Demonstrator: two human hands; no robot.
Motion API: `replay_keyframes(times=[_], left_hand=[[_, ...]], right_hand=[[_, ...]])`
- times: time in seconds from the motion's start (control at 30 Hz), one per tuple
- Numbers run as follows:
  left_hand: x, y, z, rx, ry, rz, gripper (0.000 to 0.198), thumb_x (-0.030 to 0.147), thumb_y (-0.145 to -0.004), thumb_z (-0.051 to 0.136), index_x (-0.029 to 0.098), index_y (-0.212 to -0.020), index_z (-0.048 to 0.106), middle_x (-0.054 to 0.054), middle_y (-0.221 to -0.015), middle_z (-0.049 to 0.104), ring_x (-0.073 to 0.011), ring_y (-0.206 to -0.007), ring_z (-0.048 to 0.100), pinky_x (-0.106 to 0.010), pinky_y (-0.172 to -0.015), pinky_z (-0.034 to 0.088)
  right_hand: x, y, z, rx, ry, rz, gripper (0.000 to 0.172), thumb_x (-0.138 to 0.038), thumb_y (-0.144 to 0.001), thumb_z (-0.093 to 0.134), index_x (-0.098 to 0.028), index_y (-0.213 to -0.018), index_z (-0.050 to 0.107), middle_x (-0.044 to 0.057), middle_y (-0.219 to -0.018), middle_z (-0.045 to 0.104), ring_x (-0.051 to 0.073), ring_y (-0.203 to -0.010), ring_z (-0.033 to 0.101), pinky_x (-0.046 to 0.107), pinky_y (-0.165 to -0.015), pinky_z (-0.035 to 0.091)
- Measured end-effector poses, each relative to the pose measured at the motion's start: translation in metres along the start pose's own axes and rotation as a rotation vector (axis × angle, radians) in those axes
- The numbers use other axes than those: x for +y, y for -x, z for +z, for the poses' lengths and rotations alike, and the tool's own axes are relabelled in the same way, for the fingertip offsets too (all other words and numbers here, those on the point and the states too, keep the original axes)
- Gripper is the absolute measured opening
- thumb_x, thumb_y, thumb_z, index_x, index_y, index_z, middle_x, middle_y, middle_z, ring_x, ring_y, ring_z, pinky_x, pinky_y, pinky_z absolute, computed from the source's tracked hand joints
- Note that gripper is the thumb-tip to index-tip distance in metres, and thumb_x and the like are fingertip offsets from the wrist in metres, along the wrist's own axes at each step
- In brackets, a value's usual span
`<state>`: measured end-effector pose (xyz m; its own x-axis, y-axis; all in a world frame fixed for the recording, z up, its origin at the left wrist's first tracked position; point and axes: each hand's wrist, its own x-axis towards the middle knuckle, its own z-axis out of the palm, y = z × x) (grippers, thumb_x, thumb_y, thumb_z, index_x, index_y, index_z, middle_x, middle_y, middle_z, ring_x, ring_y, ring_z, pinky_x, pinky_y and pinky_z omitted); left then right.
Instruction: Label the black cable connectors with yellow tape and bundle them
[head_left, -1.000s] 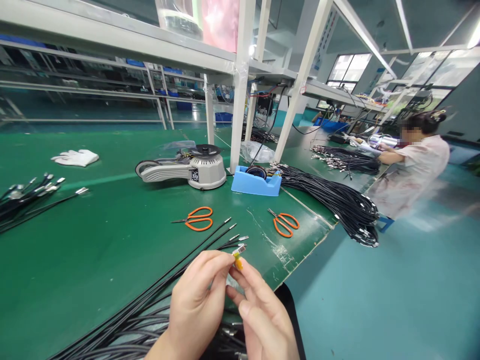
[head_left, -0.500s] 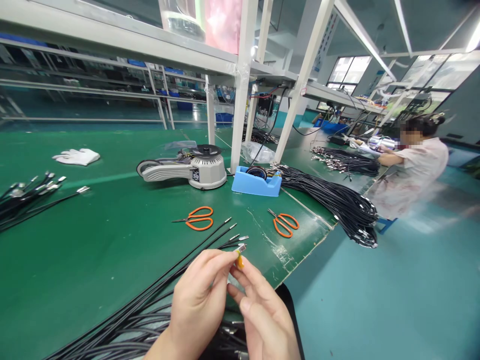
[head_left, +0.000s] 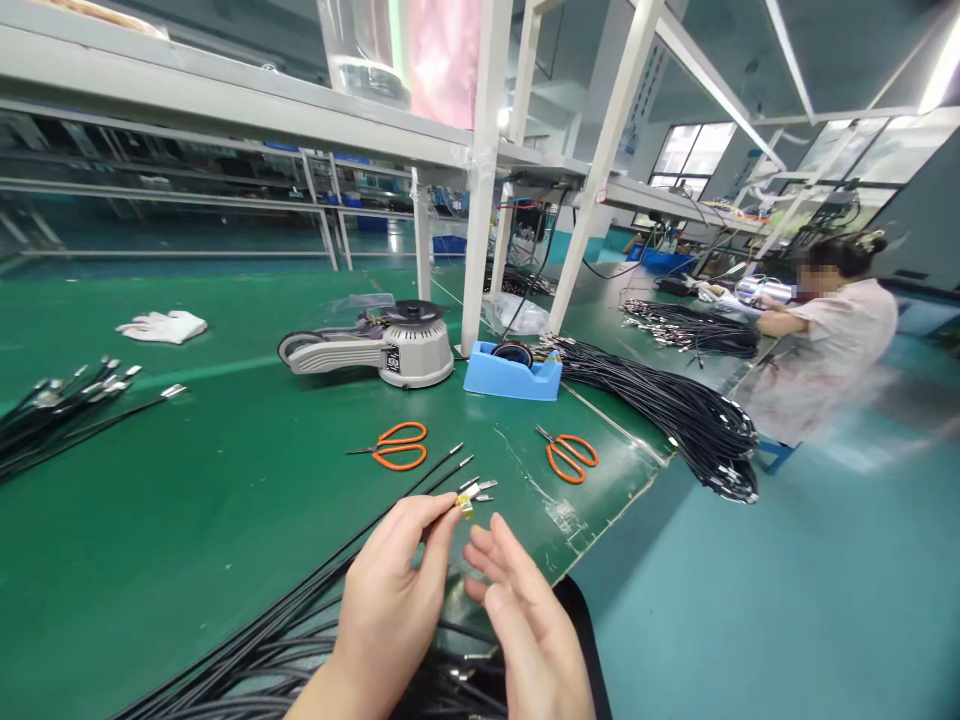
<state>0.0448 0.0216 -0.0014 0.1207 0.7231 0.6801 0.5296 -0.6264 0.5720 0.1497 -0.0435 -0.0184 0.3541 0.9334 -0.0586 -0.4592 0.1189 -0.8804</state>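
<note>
My left hand (head_left: 397, 590) pinches yellow tape (head_left: 465, 507) at a silver connector (head_left: 472, 490) between thumb and fingers; my right hand (head_left: 529, 620) waits just beside, fingers parted and free. Black cables (head_left: 270, 618) crowd beneath and beyond my pinch. Orange scissors (head_left: 381, 442) lie ahead-left, a second pair (head_left: 556, 440) ahead-right; farther ahead, a blue dispenser (head_left: 511, 378) and grey machine (head_left: 416, 364) block the way.

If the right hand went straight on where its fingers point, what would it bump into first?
The right hand would most likely meet the yellow tape pinched in the left hand, though depth is hard to judge here.
</note>
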Motion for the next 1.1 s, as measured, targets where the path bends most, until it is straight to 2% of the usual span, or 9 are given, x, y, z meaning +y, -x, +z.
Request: replay_keyframes(times=[0.07, 0.17, 0.3, 0.53, 0.77, 0.9, 0.97, 1.1], left_hand=[[0.000, 0.001, 0.002, -0.010, -0.020, 0.042, 0.012, 0.014, -0.088, 0.056, 0.020, -0.096, 0.061, 0.000, -0.087, 0.067, -0.0107, -0.078, 0.063, -0.020, -0.075, 0.051], [0.000, 0.003, 0.003, -0.017, -0.069, 0.135, 0.013, 0.012, -0.088, 0.056, 0.018, -0.099, 0.060, -0.002, -0.087, 0.065, -0.0116, -0.080, 0.061, -0.021, -0.077, 0.049], [0.000, 0.004, 0.002, -0.032, -0.101, 0.197, 0.013, 0.011, -0.089, 0.053, 0.015, -0.100, 0.059, -0.004, -0.089, 0.063, -0.0125, -0.083, 0.060, -0.021, -0.078, 0.048], [0.007, 0.001, -0.001, -0.034, -0.054, 0.107, 0.014, 0.010, -0.087, 0.056, 0.017, -0.098, 0.060, -0.002, -0.091, 0.062, -0.0102, -0.083, 0.061, -0.018, -0.079, 0.047], [0.012, -0.004, -0.007, -0.086, -0.017, 0.024, 0.009, 0.015, -0.089, 0.053, 0.019, -0.091, 0.061, 0.000, -0.083, 0.062, -0.0099, -0.076, 0.061, -0.017, -0.073, 0.047], [0.012, -0.006, -0.008, -0.072, -0.016, 0.007, 0.008, 0.017, -0.089, 0.054, 0.019, -0.090, 0.061, 0.001, -0.081, 0.062, -0.0099, -0.073, 0.061, -0.018, -0.070, 0.047], [0.012, -0.005, -0.006, -0.071, -0.024, 0.022, 0.007, 0.016, -0.089, 0.055, 0.019, -0.091, 0.061, 0.001, -0.081, 0.062, -0.0100, -0.074, 0.061, -0.018, -0.069, 0.047], [0.012, -0.001, -0.005, -0.052, -0.047, 0.058, 0.010, 0.012, -0.087, 0.057, 0.018, -0.094, 0.061, 0.001, -0.080, 0.060, -0.0095, -0.074, 0.059, -0.018, -0.069, 0.046]], right_hand=[[-0.010, -0.003, 0.000, 0.019, 0.116, -0.018, 0.044, -0.050, -0.081, 0.065, -0.020, -0.113, 0.066, 0.011, -0.110, 0.070, 0.025, -0.100, 0.065, 0.035, -0.085, 0.054], [-0.025, -0.012, 0.003, -0.020, 0.292, -0.043, 0.040, -0.054, -0.079, 0.064, -0.019, -0.099, 0.064, 0.006, -0.089, 0.069, 0.019, -0.081, 0.065, 0.028, -0.072, 0.054], [-0.031, -0.024, 0.011, -0.091, 0.340, -0.030, 0.034, -0.050, -0.079, 0.064, -0.018, -0.088, 0.059, 0.003, -0.079, 0.066, 0.016, -0.072, 0.062, 0.026, -0.067, 0.052], [-0.024, -0.025, 0.008, -0.066, 0.387, -0.067, 0.025, -0.041, -0.082, 0.060, -0.017, -0.078, 0.059, 0.002, -0.070, 0.060, 0.015, -0.066, 0.057, 0.026, -0.063, 0.049], [-0.021, -0.024, 0.001, -0.060, 0.537, -0.235, 0.019, -0.034, -0.087, 0.054, -0.018, -0.079, 0.058, 0.002, -0.074, 0.060, 0.016, -0.070, 0.056, 0.027, -0.068, 0.048], [-0.022, -0.022, 0.000, -0.052, 0.533, -0.287, 0.017, -0.032, -0.086, 0.055, -0.018, -0.076, 0.058, 0.002, -0.073, 0.059, 0.016, -0.069, 0.056, 0.026, -0.068, 0.048], [-0.024, -0.021, 0.000, -0.053, 0.493, -0.251, 0.018, -0.034, -0.085, 0.057, -0.018, -0.077, 0.059, 0.002, -0.074, 0.060, 0.016, -0.070, 0.057, 0.026, -0.068, 0.048], [-0.029, -0.020, 0.000, -0.029, 0.369, -0.067, 0.027, -0.043, -0.083, 0.060, -0.018, -0.093, 0.062, 0.003, -0.078, 0.062, 0.016, -0.073, 0.059, 0.025, -0.068, 0.050]])
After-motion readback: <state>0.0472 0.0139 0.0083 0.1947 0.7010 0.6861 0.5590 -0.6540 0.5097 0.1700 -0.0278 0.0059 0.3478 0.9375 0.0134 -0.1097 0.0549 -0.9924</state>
